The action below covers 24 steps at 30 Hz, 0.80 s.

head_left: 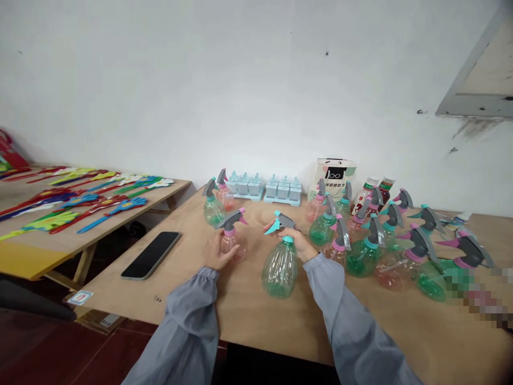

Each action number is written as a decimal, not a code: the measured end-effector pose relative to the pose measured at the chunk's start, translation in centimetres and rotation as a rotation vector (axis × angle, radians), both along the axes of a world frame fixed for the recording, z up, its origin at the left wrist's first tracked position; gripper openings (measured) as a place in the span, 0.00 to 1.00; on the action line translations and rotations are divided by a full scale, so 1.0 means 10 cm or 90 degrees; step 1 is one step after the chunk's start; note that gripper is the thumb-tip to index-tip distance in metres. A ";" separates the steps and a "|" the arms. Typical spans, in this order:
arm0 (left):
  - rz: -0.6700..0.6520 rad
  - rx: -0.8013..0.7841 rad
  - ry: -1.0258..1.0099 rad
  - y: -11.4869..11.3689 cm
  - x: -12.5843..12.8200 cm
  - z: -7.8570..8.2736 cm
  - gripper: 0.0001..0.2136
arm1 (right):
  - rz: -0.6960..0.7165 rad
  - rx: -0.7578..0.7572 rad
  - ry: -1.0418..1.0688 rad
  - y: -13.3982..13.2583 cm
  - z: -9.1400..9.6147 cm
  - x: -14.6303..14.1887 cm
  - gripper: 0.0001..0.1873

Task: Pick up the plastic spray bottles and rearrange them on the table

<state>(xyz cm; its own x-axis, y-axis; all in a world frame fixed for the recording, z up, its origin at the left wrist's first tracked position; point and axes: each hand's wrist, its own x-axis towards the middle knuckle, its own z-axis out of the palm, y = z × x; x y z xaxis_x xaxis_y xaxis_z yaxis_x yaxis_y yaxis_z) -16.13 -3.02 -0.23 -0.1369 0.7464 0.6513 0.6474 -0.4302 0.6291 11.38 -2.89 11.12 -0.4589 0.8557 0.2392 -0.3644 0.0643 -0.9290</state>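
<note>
My left hand [219,252] is closed around the side of a pink spray bottle [236,247] with a grey and pink trigger head, which stands on the wooden table [248,315]. Gripped at the neck by my right hand [300,243] is a clear green spray bottle [279,272], its turquoise trigger pointing left. That bottle is slightly tilted, and I cannot tell whether its base touches the table. Beyond my left hand stand a green spray bottle [213,209] and another pink spray bottle [225,198]. Several more pink and green spray bottles [363,258] crowd the table to the right.
A phone [151,255] lies at the left. Light-blue popsicle molds [282,191], a paper bag [331,179] and two labelled bottles [385,188] stand near the wall. Colourful hand-shaped clappers [100,206] cover a second table at left. A blurred patch [481,294] hides the right edge.
</note>
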 end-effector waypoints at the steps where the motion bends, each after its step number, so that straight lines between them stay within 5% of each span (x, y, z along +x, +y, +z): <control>1: -0.019 0.004 0.007 0.00 -0.01 -0.01 0.27 | -0.005 -0.001 -0.011 -0.01 0.00 0.00 0.15; 24: -0.012 0.011 -0.013 0.02 -0.07 -0.09 0.21 | -0.019 0.067 -0.027 -0.11 0.09 0.02 0.17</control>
<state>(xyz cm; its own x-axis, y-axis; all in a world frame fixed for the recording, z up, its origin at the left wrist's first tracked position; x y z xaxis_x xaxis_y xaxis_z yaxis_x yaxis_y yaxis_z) -16.85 -2.80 -1.12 -0.1357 0.7379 0.6611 0.6262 -0.4532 0.6344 11.60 -4.01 12.04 -0.4456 0.8402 0.3091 -0.3212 0.1723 -0.9312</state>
